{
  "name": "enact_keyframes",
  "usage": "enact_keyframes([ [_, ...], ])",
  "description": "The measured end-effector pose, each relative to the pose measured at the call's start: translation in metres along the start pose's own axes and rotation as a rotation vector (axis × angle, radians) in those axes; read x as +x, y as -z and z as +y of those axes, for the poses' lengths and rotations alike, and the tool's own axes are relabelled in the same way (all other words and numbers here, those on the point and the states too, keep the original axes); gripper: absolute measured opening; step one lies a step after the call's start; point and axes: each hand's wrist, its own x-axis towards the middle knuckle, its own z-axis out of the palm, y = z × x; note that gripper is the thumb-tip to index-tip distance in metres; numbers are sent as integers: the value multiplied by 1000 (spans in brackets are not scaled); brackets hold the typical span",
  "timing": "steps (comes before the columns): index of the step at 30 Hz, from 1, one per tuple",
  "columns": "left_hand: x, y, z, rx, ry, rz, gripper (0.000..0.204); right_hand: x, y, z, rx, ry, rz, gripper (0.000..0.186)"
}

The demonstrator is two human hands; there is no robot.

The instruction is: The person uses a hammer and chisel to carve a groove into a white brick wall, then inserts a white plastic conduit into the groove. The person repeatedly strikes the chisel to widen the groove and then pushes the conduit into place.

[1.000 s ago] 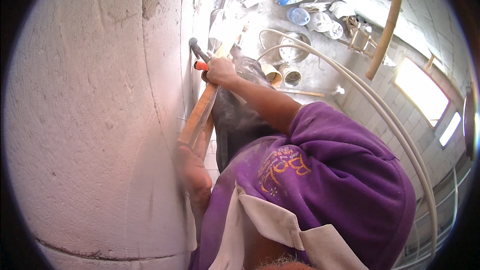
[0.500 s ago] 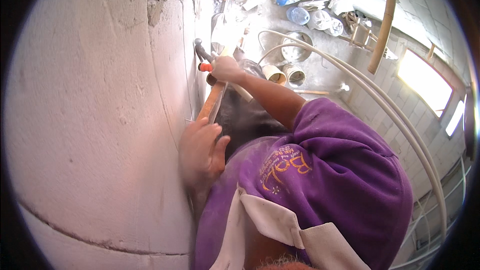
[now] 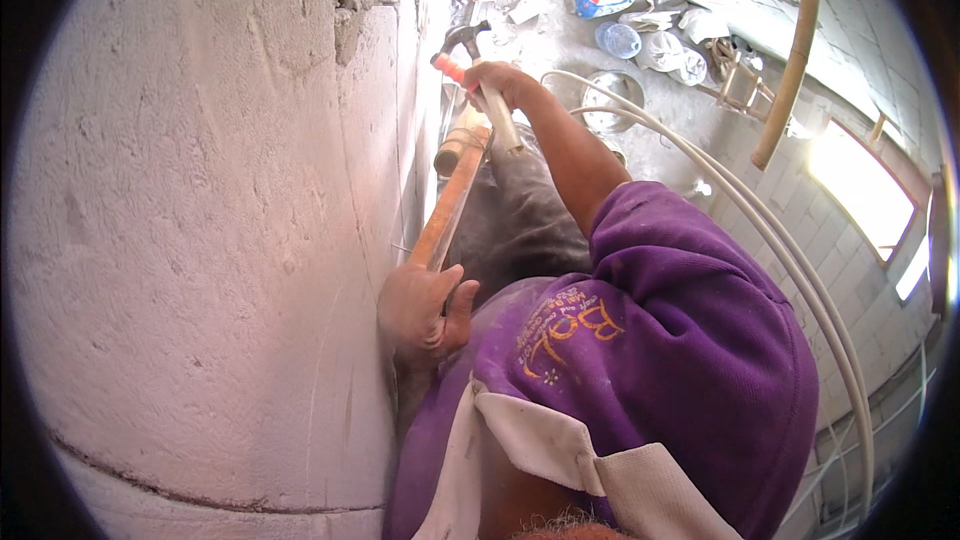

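hammer up, long wooden tool held against block wall

right hand (image 3: 495,85) clenched round the pale handle of a hammer (image 3: 470,65), dark metal head at the top, orange band just under the head. hammer sits raised, close beside the wall edge, head near the top of the frame. right arm runs down from it into a purple sleeve (image 3: 690,340).

left hand (image 3: 425,310) lower down, fingers wrapped round the bottom end of a long orange-brown wooden tool (image 3: 455,190) (could be a chisel or a stake, cannot tell which). the tool runs upward along the edge of the rough grey block wall (image 3: 200,220), touching or just beside it; its upper end sits just below the hammer hand, next to a short tan cylinder piece (image 3: 455,145).

wall fills the left half, a mortar joint curving across its lower part. behind the arms, a dusty floor with a metal bowl (image 3: 612,95), a blue-tinted plastic bottle (image 3: 620,38), bags and scraps. 2 white conduit pipes (image 3: 790,260) arc from near the hammer down the right side. a wooden pole (image 3: 790,70) leans at upper right, bright window openings beyond it.
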Motion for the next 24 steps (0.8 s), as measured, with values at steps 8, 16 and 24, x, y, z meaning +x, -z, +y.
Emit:
enact_keyframes([
  [8,-18,-2,2,66,38,35,22,-27,5,-65,290,309,-233,46],
  [16,-34,-14,-3,146,-67,100,18,-45,-2,-118,-26,477,97,25],
  [24,-39,-15,0,137,-17,95,20,-19,1,-93,-180,529,201,22],
])
